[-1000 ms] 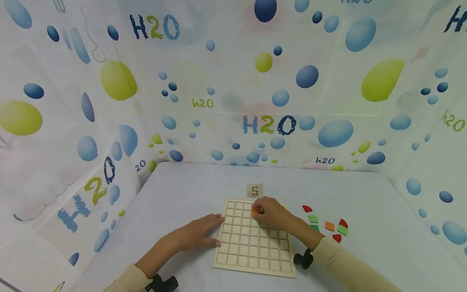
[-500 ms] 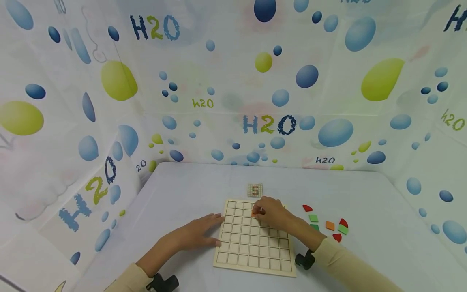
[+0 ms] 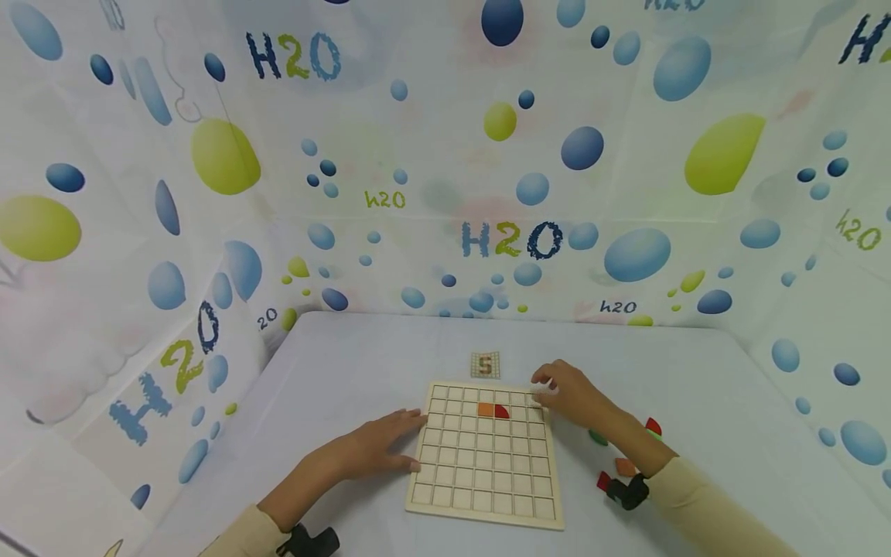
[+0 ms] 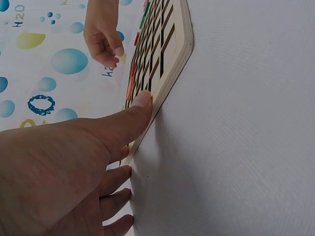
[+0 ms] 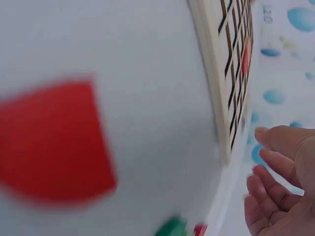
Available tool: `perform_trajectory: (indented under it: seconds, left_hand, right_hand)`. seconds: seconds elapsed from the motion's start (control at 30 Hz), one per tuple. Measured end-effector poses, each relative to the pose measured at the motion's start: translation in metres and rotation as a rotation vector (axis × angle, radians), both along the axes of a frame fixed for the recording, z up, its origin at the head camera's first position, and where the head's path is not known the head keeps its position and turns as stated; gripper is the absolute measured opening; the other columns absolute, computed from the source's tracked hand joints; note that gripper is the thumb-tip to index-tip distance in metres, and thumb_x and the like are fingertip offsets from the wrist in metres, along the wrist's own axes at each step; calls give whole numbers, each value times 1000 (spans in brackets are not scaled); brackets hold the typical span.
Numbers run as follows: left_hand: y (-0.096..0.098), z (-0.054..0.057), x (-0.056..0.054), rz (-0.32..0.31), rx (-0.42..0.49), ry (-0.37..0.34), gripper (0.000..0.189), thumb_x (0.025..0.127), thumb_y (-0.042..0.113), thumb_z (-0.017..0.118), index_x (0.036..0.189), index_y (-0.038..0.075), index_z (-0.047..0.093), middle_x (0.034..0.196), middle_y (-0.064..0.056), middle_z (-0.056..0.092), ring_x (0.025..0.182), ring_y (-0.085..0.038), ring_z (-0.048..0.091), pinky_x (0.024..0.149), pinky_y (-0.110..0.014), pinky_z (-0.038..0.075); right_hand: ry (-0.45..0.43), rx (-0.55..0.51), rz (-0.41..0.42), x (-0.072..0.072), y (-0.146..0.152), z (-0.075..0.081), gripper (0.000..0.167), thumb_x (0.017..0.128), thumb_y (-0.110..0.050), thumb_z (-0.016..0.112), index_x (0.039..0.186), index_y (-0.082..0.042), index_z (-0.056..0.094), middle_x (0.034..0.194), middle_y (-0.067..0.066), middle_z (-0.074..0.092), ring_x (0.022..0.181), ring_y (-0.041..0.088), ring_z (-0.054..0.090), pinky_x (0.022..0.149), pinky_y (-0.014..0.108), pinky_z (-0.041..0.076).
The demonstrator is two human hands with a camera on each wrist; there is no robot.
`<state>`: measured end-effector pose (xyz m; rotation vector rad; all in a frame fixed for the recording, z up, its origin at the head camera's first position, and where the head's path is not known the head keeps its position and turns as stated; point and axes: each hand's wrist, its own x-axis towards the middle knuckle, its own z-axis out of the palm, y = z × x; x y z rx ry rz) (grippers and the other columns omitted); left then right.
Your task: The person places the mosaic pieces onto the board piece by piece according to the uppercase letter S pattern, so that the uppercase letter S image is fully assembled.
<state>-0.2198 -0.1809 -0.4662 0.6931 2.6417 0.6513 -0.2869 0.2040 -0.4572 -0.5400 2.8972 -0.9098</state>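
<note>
Head view: on the counter [image 3: 348, 352], two adjoining cells of the grid board [image 3: 485, 458] are filled by an orange square [image 3: 486, 410] and a red quarter-circle [image 3: 501, 412]. Its left edge is touched by the left hand [image 3: 376, 445], fingers spread; near the far right corner, the right hand [image 3: 571, 393] is held, fingers loosely bent.

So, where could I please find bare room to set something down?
Bare tabletop lies beyond the left hand, left of the card, and in the far right corner; it's crowded right of the board, with loose pieces around the right forearm.
</note>
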Motion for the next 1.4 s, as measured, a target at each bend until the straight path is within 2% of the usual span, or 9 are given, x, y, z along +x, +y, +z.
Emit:
perform_trajectory:
  seconds: [0.2, 0.37, 0.5, 0.6, 0.8, 0.9, 1.0, 1.13, 1.4]
  left_hand:
    - [0, -2, -1, -3, -3, -3, 82, 95, 51, 75, 162, 17, 43, 170, -11, 38, 159, -36, 30, 125, -61, 31]
    - [1, 1, 1, 2, -1, -12, 83, 94, 50, 77, 162, 15, 44, 170, -11, 38, 159, -37, 30, 124, -64, 31]
    - [1, 3, 1, -6, 2, -2, 82, 95, 49, 76, 162, 15, 43, 169, -12, 38, 159, -38, 29, 124, -64, 31]
    - [1, 3, 2, -13, 10, 7, 82, 95, 49, 76, 162, 14, 43, 169, -14, 38, 159, -39, 29, 125, -63, 31]
    - [1, 5, 4, -8, 25, 2, 82, 95, 48, 76, 162, 13, 43, 169, -15, 38, 159, -40, 29, 125, -65, 30]
    - [0, 5, 4, -7, 27, -1, 82, 95, 48, 76, 162, 13, 43, 169, -15, 38, 159, -40, 29, 125, -64, 30]
    - [0, 5, 5, -7, 23, 0, 82, 95, 48, 76, 162, 13, 43, 169, -14, 38, 159, -40, 29, 125, -64, 31]
    - [0, 4, 4, -12, 27, 0, 82, 95, 48, 76, 162, 13, 43, 169, -14, 38, 159, -40, 29, 125, -64, 30]
    - [-1, 3, 3, -8, 30, 4, 82, 95, 48, 76, 162, 13, 43, 169, -14, 38, 159, -40, 29, 125, -64, 30]
  right_hand:
    - [-91, 130, -161, 0, 46, 3, 35, 100, -25, 75, 122, 1, 66, 115, 18, 63, 99, 28, 60, 86, 45, 61]
    - [-148, 162, -217, 1, 63, 2, 37, 98, -27, 76, 118, 2, 64, 111, 19, 61, 92, 26, 59, 80, 41, 63]
    - [-108, 150, -170, -1, 61, -1, 21, 99, -17, 75, 108, -1, 66, 101, 13, 62, 87, 23, 57, 76, 37, 61]
    - [-59, 135, -100, -2, 57, -3, 11, 98, -7, 73, 106, -2, 67, 97, 10, 62, 88, 22, 57, 81, 39, 60]
    - [-32, 118, -36, -2, 53, -4, 26, 97, 0, 71, 122, -2, 66, 115, 15, 63, 106, 29, 61, 102, 52, 58]
    - [-24, 116, -52, -1, 54, -4, 29, 96, -4, 73, 123, 0, 65, 118, 19, 61, 108, 32, 61, 100, 52, 59]
    - [-63, 115, -83, -1, 57, -3, 29, 96, -9, 75, 122, 1, 65, 117, 19, 60, 104, 31, 61, 97, 51, 60]
    - [-129, 103, -71, 1, 61, 0, 24, 98, -7, 71, 119, 2, 65, 115, 16, 61, 101, 27, 59, 97, 50, 60]
    - [-80, 98, 3, 2, 64, 0, 17, 97, -3, 71, 113, 1, 65, 108, 11, 64, 98, 25, 59, 95, 50, 60]
